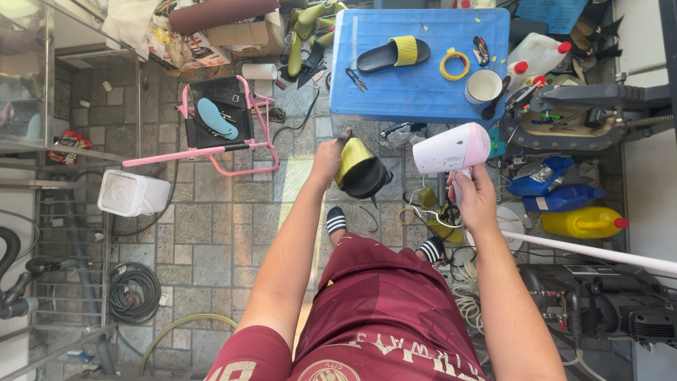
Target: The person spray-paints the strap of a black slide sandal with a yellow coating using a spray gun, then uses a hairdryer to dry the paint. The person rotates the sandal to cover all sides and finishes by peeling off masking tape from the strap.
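Observation:
My left hand [328, 156] grips a black slide sandal with a yellow strap [360, 169], held up below the blue table's near edge. My right hand [474, 197] holds a white and pink hair dryer [451, 149] by its handle, its nozzle turned left toward the sandal, a short gap apart. On the blue table [416, 92] lies the matching black and yellow sandal [393, 53], with a yellow tape ring [455, 65], a white cup [483, 86] and small snips [356, 78].
A pink folding chair [226, 123] carrying a blue insole stands at the left on the tiled floor. White bucket [132, 192] further left. Yellow and blue jugs [582, 212] and a stitching machine [585, 116] crowd the right. Coiled hose [132, 291] lies at lower left.

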